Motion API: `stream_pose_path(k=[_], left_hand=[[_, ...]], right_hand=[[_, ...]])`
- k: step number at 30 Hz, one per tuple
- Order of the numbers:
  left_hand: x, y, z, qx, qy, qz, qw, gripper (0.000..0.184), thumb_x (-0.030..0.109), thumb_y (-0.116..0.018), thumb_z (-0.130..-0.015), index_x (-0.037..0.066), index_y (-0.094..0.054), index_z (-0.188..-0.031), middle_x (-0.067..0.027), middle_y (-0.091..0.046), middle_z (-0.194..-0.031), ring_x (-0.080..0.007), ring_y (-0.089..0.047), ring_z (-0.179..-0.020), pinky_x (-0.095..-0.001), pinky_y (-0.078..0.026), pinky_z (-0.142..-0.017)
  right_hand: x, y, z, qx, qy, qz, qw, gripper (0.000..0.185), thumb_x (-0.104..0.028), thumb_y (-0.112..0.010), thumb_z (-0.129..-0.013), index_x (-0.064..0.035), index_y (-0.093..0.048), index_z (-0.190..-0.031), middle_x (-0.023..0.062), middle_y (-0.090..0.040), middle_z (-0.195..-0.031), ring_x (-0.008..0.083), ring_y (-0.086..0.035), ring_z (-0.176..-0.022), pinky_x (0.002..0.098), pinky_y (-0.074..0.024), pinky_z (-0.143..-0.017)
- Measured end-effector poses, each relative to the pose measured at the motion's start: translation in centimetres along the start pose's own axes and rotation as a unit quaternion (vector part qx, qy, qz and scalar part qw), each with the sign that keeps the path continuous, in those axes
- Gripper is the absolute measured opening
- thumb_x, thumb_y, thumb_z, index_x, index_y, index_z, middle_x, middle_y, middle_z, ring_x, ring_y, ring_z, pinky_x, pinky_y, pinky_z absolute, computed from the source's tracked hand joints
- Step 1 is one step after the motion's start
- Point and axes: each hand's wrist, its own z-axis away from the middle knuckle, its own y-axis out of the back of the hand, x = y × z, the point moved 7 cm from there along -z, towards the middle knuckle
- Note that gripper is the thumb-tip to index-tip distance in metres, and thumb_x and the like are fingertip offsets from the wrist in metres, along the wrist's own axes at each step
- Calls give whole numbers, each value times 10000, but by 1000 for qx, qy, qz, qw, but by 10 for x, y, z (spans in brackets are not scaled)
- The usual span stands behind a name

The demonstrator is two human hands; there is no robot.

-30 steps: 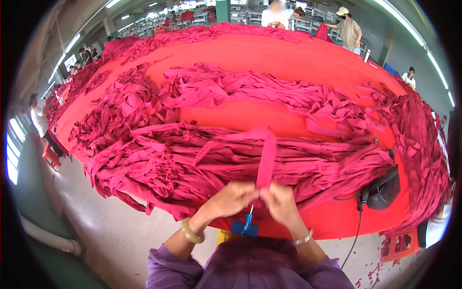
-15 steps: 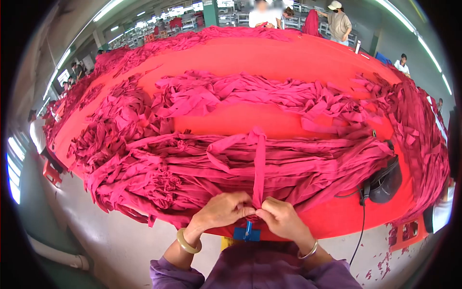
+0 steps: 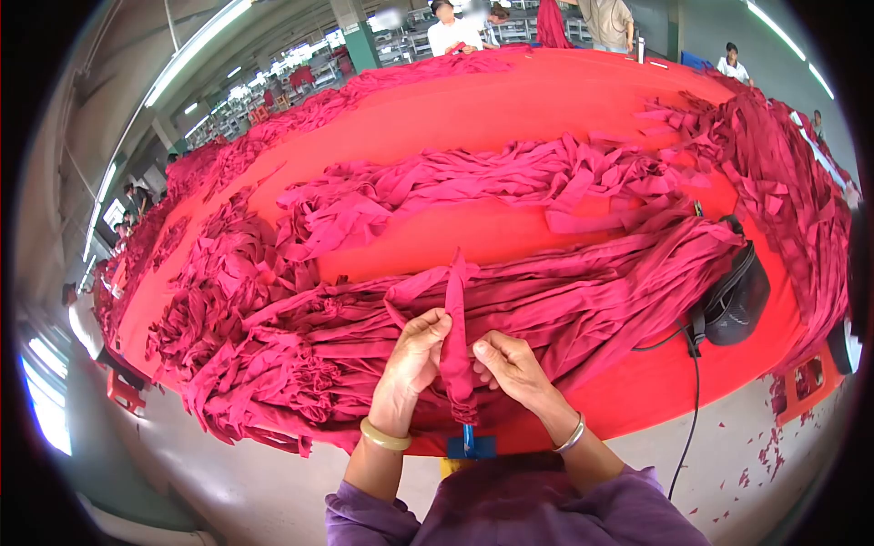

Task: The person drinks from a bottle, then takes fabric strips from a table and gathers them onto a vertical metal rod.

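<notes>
A dark pink fabric strip stands between my hands, its lower part bunched over a thin rod on a blue clamp at the table's front edge. My left hand is closed at the strip's left side, thumb and fingers pinching its edge. Just right of the strip, my right hand has its thumb and forefinger pressed together; whether anything is between them is too small to tell. Behind both hands a long heap of pink strips lies across the red-covered table.
A black device with a cable sits at the table's right. More strips are heaped along the right edge. A red stool stands at the lower right. Several people are around the far side, one in white.
My left hand has moved up along the strip, and my right hand has come away from the left one. The strip is bunched lower on the rod. The view has shifted and tilted.
</notes>
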Motion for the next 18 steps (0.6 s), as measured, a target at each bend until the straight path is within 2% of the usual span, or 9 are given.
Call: stream_pose_path(k=[2,3,5,6,10,12,13,14,18], left_hand=[[20,7,2,72,-63,-246,965,87,99,-554,-812,50,-516,-872,-9,-546,-716,-92,-523,-546,-207,-451,-496],[38,9,3,157,-195,-352,902,107,88,-570,-799,29,-501,-856,-28,-533,-674,-95,-488,-505,-231,-432,-468],[64,-13,12,182,-324,-490,788,102,84,-569,-807,28,-486,-826,9,-482,-655,-44,-442,-554,-173,-370,-428],[63,-22,8,164,-312,-475,806,155,119,-603,-792,26,-490,-844,8,-480,-656,-48,-411,-549,-194,-379,-467],[53,-49,3,164,-302,-576,741,207,90,-661,-738,26,-498,-847,15,-508,-665,-54,-444,-581,-186,-386,-531],[43,-42,-10,107,-321,-461,821,162,54,-638,-748,43,-501,-833,33,-516,-668,-37,-454,-591,-166,-382,-551],[36,-34,-16,87,-289,-336,892,109,36,-616,-761,54,-515,-797,40,-522,-673,-26,-448,-591,-163,-374,-550],[30,-30,-20,68,-250,-203,944,82,17,-594,-774,65,-529,-760,46,-529,-677,-16,-443,-591,-161,-367,-550],[18,-18,-19,75,-163,-4,984,25,58,-562,-799,35,-560,-790,-29,-585,-752,-96,-539,-659,-221,-445,-624]], right_hand=[[4,3,2,9,-27,8,1000,286,-304,-450,-882,-28,-523,-880,20,-536,-685,78,-511,-574,201,-417,-457],[-2,2,0,18,4,5,1000,272,-286,-455,-881,-23,-522,-888,17,-530,-681,77,-503,-568,200,-416,-465],[-9,-1,-2,37,64,9,997,216,-215,-473,-873,-6,-517,-907,24,-504,-648,87,-482,-561,223,-413,-490],[-10,-3,-2,47,93,14,995,178,-162,-486,-865,6,-514,-919,35,-485,-619,97,-469,-559,248,-409,-506],[-30,-10,9,50,183,112,975,181,-110,-501,-833,18,-433,-725,158,-398,-563,139,-484,-513,329,-363,-466],[-12,-4,1,28,142,95,985,201,-146,-477,-857,9,-455,-731,94,-442,-578,111,-483,-528,283,-388,-473],[-3,-3,-3,1,101,80,992,234,-183,-453,-882,0,-476,-738,30,-486,-592,84,-483,-543,236,-413,-479],[-7,1,-7,26,91,29,995,284,-225,-446,-885,3,-484,-721,44,-514,-600,89,-502,-534,242,-424,-465],[-12,15,-36,59,93,66,992,347,-294,-460,-878,3,-488,-700,27,-496,-586,87,-485,-529,229,-406,-461]])
